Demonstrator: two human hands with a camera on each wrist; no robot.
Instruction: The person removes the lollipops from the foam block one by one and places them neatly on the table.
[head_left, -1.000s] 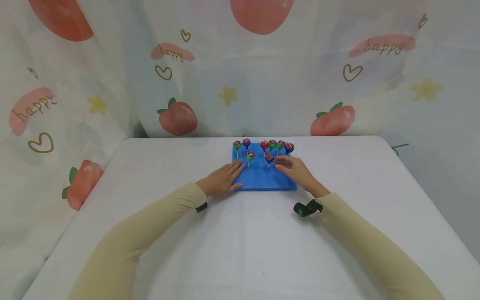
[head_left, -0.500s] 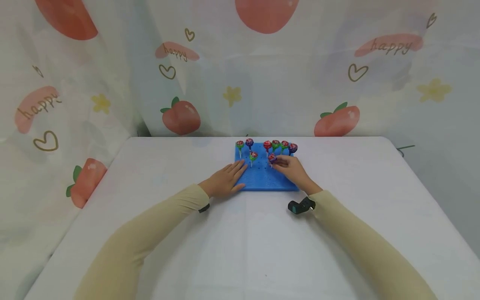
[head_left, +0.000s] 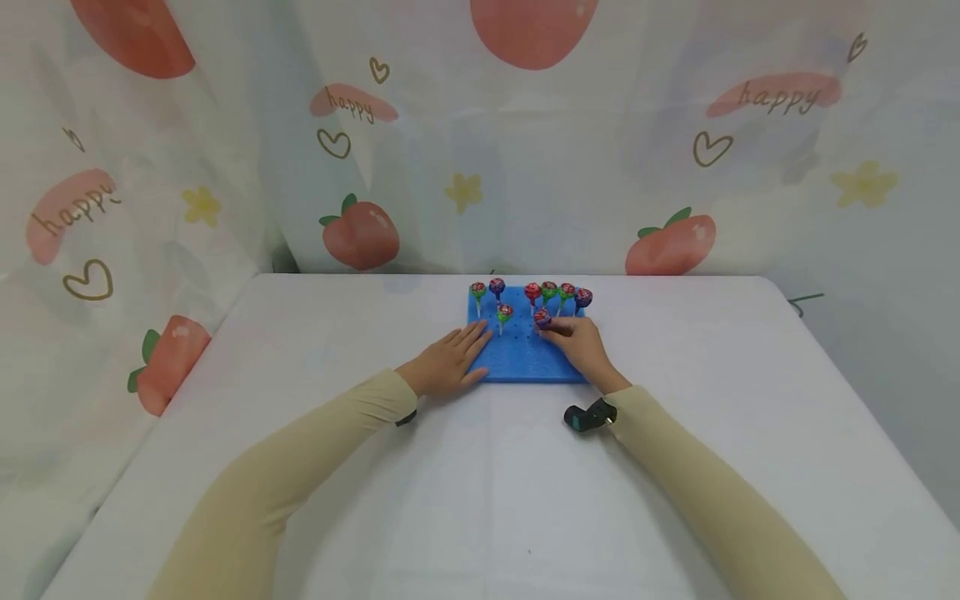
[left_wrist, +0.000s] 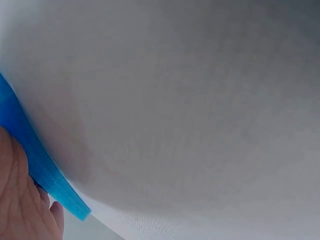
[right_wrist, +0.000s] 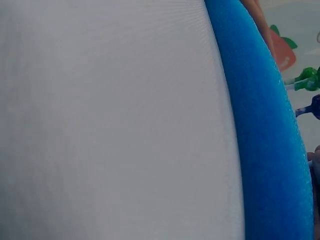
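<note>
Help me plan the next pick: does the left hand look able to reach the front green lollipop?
Probably yes: the left hand lies partly on the blue foam board, fingertips close to the front green lollipop, and nothing appears to stand between them.

"happy" in script, twice on the back curtain (head_left: 540, 142), once on the left curtain (head_left: 142, 142). Lollipop wrappers (head_left: 532, 290): markings too small to read.

Table (head_left: 420, 517): white surface. Backdrop (head_left: 555, 158): behind table; printed with peaches (head_left: 362, 237) and yellow flowers (head_left: 464, 192). Strand (head_left: 808, 297): green, thin, at table's right edge.
</note>
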